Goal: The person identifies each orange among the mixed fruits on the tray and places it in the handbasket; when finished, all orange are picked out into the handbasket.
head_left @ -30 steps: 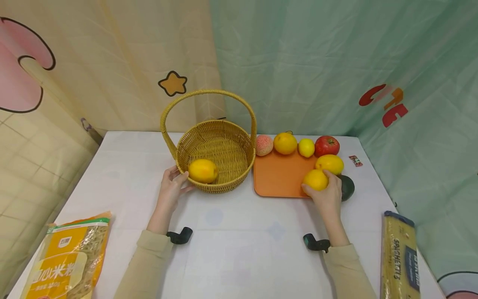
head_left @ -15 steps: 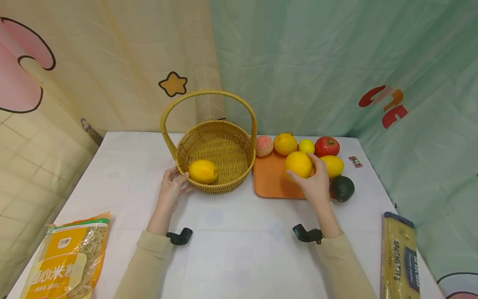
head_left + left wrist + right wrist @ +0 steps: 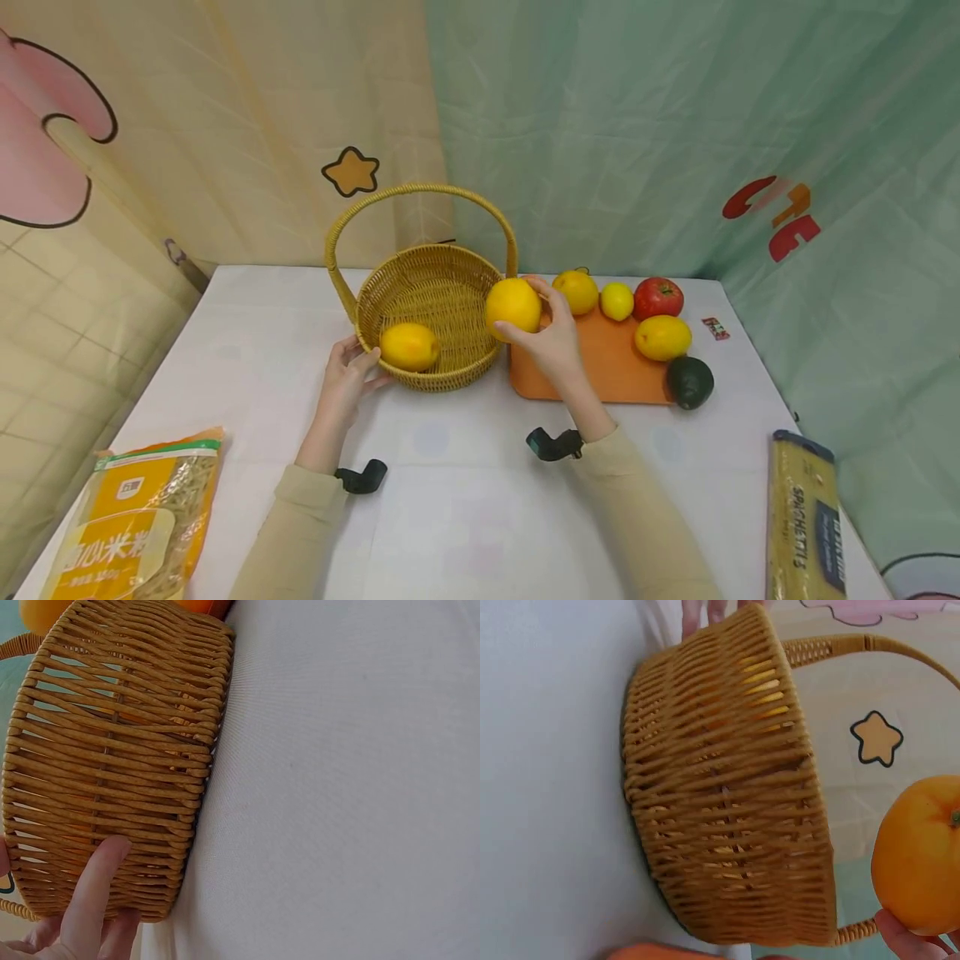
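A wicker basket (image 3: 438, 381) with a tall handle stands at the middle left of the table. My left hand (image 3: 347, 377) holds its near left rim, thumb over the edge; in the left wrist view its fingers (image 3: 94, 889) lie against the woven wall. Inside the basket, near that hand, is a yellow oval fruit (image 3: 409, 347). My right hand (image 3: 553, 335) grips an orange (image 3: 512, 306) in the air at the basket's right rim. In the right wrist view the orange (image 3: 921, 851) shows its stem end, higher than the rim.
Right of the basket lies an orange tray (image 3: 592, 379). Around it sit a yellow-orange fruit (image 3: 576, 292), a lemon (image 3: 617, 301), a red apple (image 3: 658, 297), a yellow fruit (image 3: 663, 337) and an avocado (image 3: 690, 382). Noodle bags (image 3: 135, 517) and spaghetti (image 3: 806, 517) flank the front.
My right hand has carried the orange left from the tray's right side to the basket's right rim. It now hides the pink peach. My left hand has stayed on the basket.
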Motion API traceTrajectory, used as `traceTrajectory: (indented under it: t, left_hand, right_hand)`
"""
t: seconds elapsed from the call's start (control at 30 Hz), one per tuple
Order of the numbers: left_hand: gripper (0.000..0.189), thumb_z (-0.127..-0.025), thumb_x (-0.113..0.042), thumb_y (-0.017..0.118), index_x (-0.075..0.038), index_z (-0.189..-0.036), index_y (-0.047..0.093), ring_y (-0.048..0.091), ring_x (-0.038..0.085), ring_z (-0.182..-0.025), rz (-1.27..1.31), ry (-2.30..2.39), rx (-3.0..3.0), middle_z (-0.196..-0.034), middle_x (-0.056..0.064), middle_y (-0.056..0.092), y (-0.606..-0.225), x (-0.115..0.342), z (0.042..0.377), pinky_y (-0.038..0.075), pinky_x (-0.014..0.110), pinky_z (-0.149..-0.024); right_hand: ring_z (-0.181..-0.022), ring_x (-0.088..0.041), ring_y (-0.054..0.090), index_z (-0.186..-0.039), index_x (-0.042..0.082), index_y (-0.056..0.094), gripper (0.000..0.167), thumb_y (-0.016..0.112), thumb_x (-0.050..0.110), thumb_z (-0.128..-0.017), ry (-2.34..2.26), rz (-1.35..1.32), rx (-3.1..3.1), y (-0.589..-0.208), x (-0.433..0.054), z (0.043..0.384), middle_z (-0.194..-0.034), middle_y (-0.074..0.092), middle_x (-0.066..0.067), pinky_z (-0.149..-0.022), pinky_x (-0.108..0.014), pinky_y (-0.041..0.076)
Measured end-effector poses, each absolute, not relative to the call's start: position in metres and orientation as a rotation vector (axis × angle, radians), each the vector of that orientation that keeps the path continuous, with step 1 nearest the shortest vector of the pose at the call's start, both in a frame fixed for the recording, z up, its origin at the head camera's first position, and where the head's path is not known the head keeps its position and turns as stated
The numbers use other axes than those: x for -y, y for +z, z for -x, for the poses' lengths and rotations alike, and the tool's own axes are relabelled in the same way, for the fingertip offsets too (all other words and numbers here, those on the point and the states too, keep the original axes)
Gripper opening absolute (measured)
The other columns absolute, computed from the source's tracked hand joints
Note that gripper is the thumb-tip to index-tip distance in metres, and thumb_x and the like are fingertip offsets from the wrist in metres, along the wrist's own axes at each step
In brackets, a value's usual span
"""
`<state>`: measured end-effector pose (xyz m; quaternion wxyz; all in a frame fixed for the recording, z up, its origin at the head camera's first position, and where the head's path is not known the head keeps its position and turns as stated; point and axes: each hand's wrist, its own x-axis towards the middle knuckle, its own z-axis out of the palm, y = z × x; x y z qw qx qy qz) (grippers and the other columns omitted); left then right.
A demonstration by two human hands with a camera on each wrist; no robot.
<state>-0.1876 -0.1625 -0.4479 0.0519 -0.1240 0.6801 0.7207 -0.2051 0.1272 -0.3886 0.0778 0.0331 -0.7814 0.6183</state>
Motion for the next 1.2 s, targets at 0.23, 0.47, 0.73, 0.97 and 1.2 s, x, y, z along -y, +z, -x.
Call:
traceTrajectory:
  t: [0.23, 0.47, 0.73, 0.97, 1.2]
  left_hand:
    - [0.059, -0.103, -0.016, 0.049, -0.004, -0.152, 0.020, 0.044, 0.032, -0.134, 0.380, 2.186, -2.080, -0.157, 0.019, 0.023, -0.450, 0.163, 0.188, 0.057, 0.042, -0.096]
    - [0.061, -0.103, -0.017, 0.048, -0.002, -0.153, 0.018, 0.041, 0.034, -0.135, 0.361, 2.198, -2.078, -0.157, 0.021, 0.022, -0.449, 0.163, 0.186, 0.056, 0.043, -0.098]
    - [0.062, -0.103, -0.018, 0.048, -0.002, -0.154, 0.016, 0.040, 0.035, -0.136, 0.353, 2.202, -2.068, -0.158, 0.022, 0.019, -0.446, 0.163, 0.185, 0.052, 0.047, -0.102]
    - [0.062, -0.104, -0.018, 0.047, -0.004, -0.155, 0.015, 0.040, 0.034, -0.137, 0.360, 2.204, -2.052, -0.159, 0.021, 0.019, -0.445, 0.163, 0.185, 0.051, 0.048, -0.103]
    - [0.061, -0.103, -0.017, 0.047, -0.003, -0.154, 0.016, 0.040, 0.034, -0.136, 0.361, 2.200, -2.059, -0.158, 0.021, 0.020, -0.446, 0.163, 0.186, 0.051, 0.048, -0.103]
  right_hand:
    - [-0.125, -0.026, 0.048, -0.145, 0.020, 0.044, 0.078, 0.083, 0.032, -0.079, 1.752, -0.159, 2.529, -0.398, -0.098, 0.217, -0.145, 0.044, -0.005, -0.106, -0.046, 0.049]
    - [-0.122, -0.028, 0.050, -0.144, 0.020, 0.045, 0.076, 0.083, 0.033, -0.079, 1.706, -0.265, 2.634, -0.404, -0.080, 0.229, -0.143, 0.044, -0.006, -0.104, -0.047, 0.051]
    - [-0.119, -0.028, 0.052, -0.145, 0.014, 0.045, 0.080, 0.084, 0.032, -0.077, 1.546, -0.403, 2.770, -0.411, -0.074, 0.240, -0.142, 0.046, -0.008, -0.100, -0.046, 0.053]
    - [-0.115, -0.027, 0.054, -0.143, 0.013, 0.046, 0.082, 0.085, 0.036, -0.075, 1.302, -0.532, 2.879, -0.413, -0.076, 0.244, -0.137, 0.050, -0.008, -0.099, -0.045, 0.053]
    - [-0.120, -0.028, 0.054, -0.144, 0.010, 0.046, 0.082, 0.085, 0.033, -0.076, 1.180, -0.588, 2.937, -0.412, -0.075, 0.245, -0.141, 0.049, -0.010, -0.103, -0.044, 0.052]
